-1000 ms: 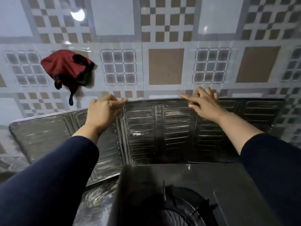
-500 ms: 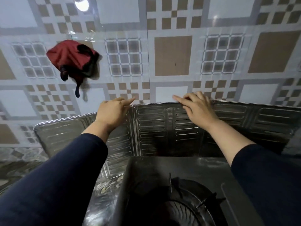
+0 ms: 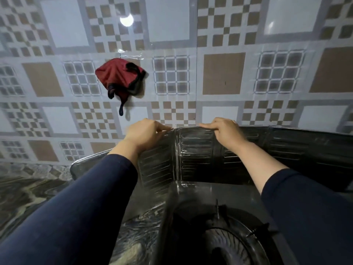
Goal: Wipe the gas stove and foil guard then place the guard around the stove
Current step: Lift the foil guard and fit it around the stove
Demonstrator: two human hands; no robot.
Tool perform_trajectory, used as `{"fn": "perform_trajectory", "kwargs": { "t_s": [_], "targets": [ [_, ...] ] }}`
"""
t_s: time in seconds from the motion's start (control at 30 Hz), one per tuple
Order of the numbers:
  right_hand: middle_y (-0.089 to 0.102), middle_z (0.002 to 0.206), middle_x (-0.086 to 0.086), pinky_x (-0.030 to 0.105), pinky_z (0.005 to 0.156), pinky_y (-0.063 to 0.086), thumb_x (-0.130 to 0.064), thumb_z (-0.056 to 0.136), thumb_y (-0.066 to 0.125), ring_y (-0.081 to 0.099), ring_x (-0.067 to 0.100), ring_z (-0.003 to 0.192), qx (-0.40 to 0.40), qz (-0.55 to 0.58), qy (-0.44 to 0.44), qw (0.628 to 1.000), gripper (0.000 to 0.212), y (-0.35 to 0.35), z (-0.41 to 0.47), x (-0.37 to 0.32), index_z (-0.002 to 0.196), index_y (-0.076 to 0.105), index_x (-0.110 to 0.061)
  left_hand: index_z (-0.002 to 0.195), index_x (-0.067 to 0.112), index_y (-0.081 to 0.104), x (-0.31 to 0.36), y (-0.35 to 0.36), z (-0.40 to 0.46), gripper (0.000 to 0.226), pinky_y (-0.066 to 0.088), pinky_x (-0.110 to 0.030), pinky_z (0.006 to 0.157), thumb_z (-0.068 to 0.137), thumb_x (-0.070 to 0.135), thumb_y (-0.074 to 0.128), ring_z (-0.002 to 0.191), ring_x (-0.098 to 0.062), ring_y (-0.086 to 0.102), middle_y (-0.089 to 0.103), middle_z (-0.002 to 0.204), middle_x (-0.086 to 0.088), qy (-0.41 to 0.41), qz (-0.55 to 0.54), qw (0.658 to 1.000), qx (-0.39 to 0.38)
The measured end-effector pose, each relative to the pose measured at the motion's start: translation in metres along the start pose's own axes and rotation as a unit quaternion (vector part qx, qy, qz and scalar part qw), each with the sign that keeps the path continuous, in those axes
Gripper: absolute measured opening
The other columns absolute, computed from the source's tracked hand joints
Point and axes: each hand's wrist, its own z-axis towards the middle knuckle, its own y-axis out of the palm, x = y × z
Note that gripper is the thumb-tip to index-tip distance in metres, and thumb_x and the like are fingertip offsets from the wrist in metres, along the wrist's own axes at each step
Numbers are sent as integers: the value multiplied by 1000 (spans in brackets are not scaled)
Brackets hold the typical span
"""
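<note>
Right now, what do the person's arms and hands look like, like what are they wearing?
Both arms wear plain dark navy long sleeves, pushed up short of the wrists. The left hand and right hand are bare: no gloves, rings, watch or bracelets visible.

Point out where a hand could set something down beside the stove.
Free: marble counter left of the foil guard, below the tiled wall. Crowded: behind the gas stove, where left hand and right hand grip the guard's top edge.

Both hands, left hand & right hand, pinch top edge of ribbed silver foil guard standing behind black gas stove; red cloth hangs on tiled wall.
</note>
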Motion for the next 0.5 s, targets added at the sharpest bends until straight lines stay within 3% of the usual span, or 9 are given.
{"fn": "perform_trajectory", "kwargs": {
  "t_s": [0.13, 0.37, 0.5],
  "targets": [
    [57, 89, -3, 33, 80, 41, 10, 87, 35, 56, 26, 92, 7, -3, 34, 999, 62, -14, -5, 4, 120, 64, -34, 119, 40, 64, 27, -10, 7, 31, 48, -31, 79, 91, 31, 53, 108, -23, 61, 68, 119, 3, -8, -22, 999, -36],
    [66, 103, 3, 42, 100, 38, 8, 88, 36, 57, 27, 102, 11, 0, 47, 999, 59, -9, 1, -10, 117, 66, -33, 117, 25, 68, 36, -18, 11, 32, 48, -32, 85, 86, 28, 65, 108, -24, 61, 67, 119, -5, -79, -59, 992, -77],
    [67, 99, 3, 41, 94, 44, 3, 92, 38, 58, 28, 97, 10, 34, 51, 998, 53, 0, 7, -20, 114, 67, -35, 115, 19, 70, 23, -23, 5, 33, 49, -31, 88, 83, 26, 70, 103, -24, 64, 70, 113, -9, -102, -111, 986, -69]
  ]
}}
